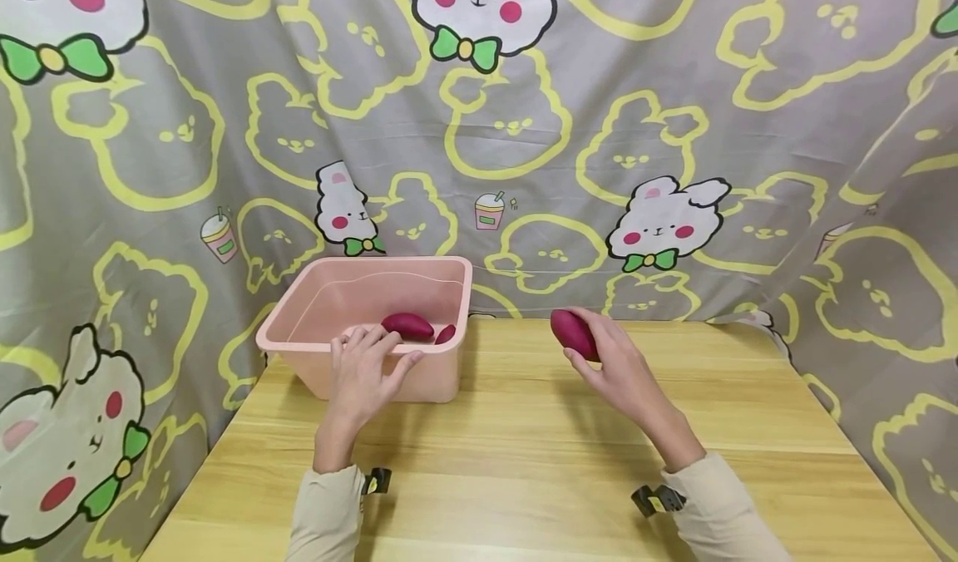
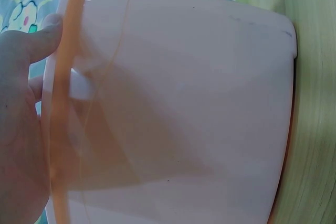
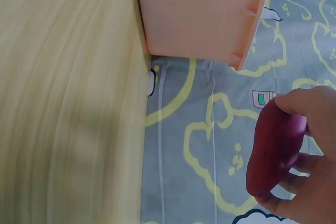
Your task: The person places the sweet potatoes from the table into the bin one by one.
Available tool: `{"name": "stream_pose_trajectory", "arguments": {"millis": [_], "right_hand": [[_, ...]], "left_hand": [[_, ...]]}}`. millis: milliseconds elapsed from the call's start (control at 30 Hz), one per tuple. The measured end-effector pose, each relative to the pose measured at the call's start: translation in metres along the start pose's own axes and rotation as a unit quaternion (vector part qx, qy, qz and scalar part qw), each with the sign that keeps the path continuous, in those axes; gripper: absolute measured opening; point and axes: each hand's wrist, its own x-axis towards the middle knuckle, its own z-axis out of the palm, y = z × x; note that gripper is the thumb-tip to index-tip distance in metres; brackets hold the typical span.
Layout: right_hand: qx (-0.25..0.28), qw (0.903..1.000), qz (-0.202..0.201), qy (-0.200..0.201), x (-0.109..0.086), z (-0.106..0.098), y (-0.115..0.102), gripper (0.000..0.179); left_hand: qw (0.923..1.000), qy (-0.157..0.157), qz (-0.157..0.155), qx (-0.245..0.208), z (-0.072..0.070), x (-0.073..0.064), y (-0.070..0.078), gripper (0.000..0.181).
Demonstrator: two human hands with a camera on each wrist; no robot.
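Note:
A pink plastic bin [image 1: 299, 296] stands on the left of the table. My left hand [image 1: 364, 375] grips its near rim, fingers hooked over into the bin; in the left wrist view the thumb lies along the rim [image 2: 60, 77]. Inside the bin lie a purple-red sweet potato [image 1: 407, 326] and part of another one [image 1: 445, 334] at the right wall. Right of the bin, my right hand [image 1: 617, 371] holds a sweet potato [image 1: 572, 334] up above the table. The right wrist view shows that sweet potato [image 3: 270, 150] between thumb and fingertips.
The light wooden table [image 1: 509, 462] runs under both arms. Behind it and at both sides hangs a grey curtain [image 1: 524, 179] with yellow and white cartoon figures. Dark wrist devices [image 1: 659, 500] sit at the cuffs of both beige sleeves.

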Motion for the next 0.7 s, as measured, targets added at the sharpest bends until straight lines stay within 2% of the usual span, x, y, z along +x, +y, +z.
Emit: {"name": "stream_pose_trajectory", "arguments": {"millis": [700], "right_hand": [[0.032,0.9988,-0.033,0.014,0.027,0.014,-0.030,0.060]], "left_hand": [[1.0000,0.001,-0.002,-0.001,0.000,0.000,0.001,0.033]]}}
